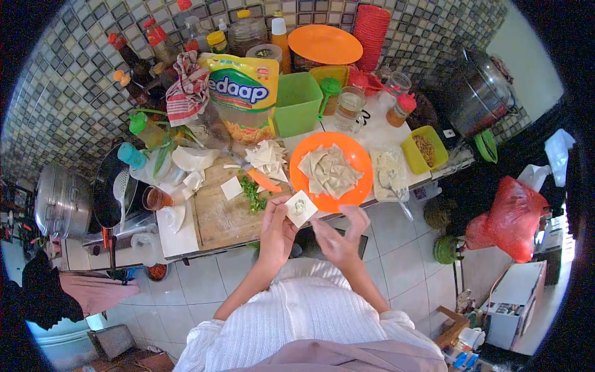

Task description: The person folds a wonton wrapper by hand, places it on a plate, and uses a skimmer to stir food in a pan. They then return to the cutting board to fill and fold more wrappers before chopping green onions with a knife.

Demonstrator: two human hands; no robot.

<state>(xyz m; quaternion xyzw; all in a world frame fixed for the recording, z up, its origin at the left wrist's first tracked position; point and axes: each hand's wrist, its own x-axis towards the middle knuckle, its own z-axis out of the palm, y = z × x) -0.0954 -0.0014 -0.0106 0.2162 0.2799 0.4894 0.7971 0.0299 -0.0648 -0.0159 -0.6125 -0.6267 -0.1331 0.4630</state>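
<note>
In the head view my left hand (276, 230) pinches the edge of a square dumpling wrapper (308, 214), which has a small dab of pale, green-flecked filling (300, 205) at its middle. My right hand (342, 239) hovers just right of it, fingers apart and slightly blurred, with nothing seen in them. Beyond the hands, folded dumplings (330, 170) are heaped on an orange plate (367, 177). On the wooden board (217, 217) lie stacked wrappers (266, 156), a single wrapper (232, 188), chopped greens (253, 193) and an orange-handled knife (264, 180).
Right of the plate, a clear tray (379, 160) of filling holds a spoon (396, 193). A yellow container (441, 149) stands farther right. Behind are a green bin (296, 104), a yellow pouch (242, 93) and a glass of water (350, 106). A pan (106, 186) sits left.
</note>
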